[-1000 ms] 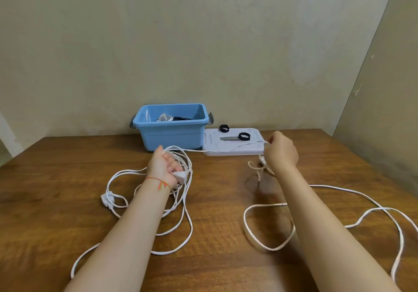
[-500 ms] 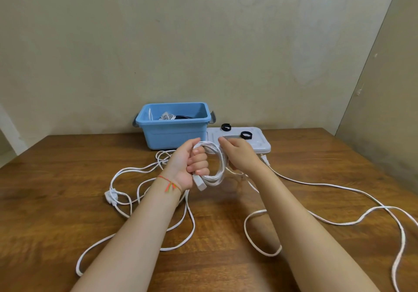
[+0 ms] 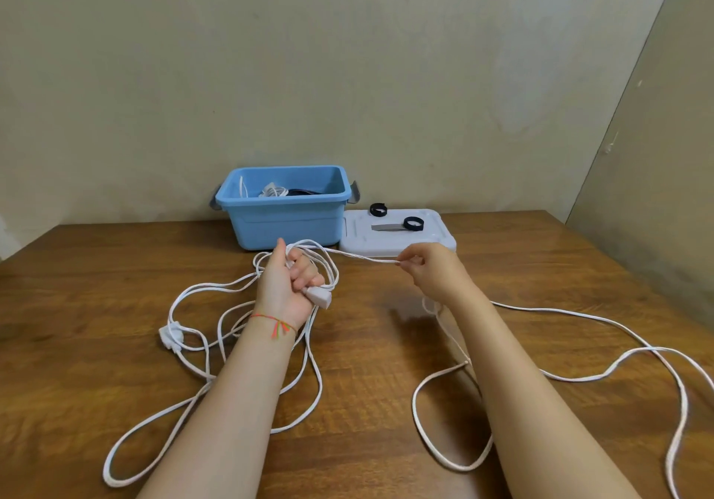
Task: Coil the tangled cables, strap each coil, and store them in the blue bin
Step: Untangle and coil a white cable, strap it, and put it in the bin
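Right hand has drawn away, pinching white cable taut; left hand grips the coil; coiling continues, next loop must return leftward

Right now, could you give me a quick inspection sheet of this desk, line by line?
Surface: wooden table, against a plain wall.
Job's things: blue bin at the back, some cables already inside; two black straps on the white lid beside it.
Clutter: nothing seen.
Hands: left hand grips a small coil with a plug end; right hand pinches the cord stretched between them.
Cables: white cord sprawls in loose loops on both sides.
Surroundings: bare walls only.
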